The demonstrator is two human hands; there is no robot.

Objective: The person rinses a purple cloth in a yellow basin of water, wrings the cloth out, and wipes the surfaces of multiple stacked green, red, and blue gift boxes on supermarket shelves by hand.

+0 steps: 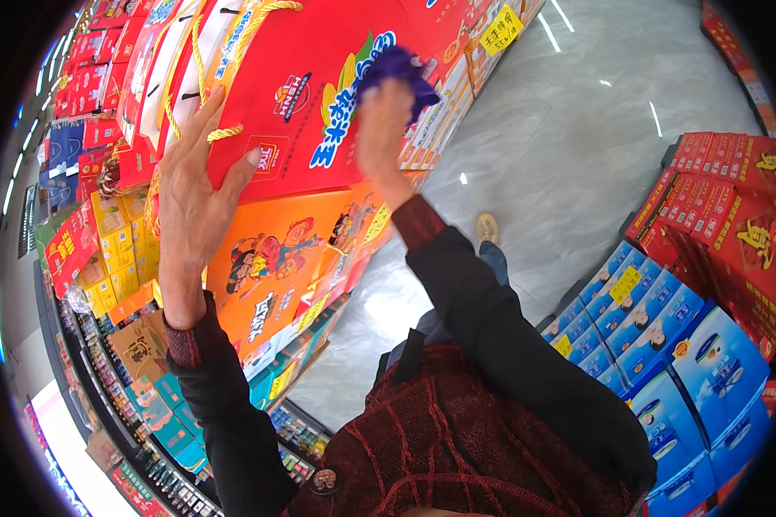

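Note:
My right hand [386,123] is closed on a crumpled purple cloth [398,74], which lies against the printed face of a red gift box [317,39]. The hand is slightly blurred. Spread fingers of my left hand [197,187] rest on the left part of the same box, beside its twisted yellow rope handles [225,133]; it holds nothing. An orange gift box [265,258] with cartoon figures stands just below the red one. More white and red boxes with rope handles [168,77] are packed at the upper left.
Stacks of blue cartons [711,375] and red gift boxes [743,226] stand to the right across a grey tiled floor [556,116]. Small yellow boxes [113,239] and shelves of small goods lie left. Yellow handwritten tags [501,30] hang on several stacks.

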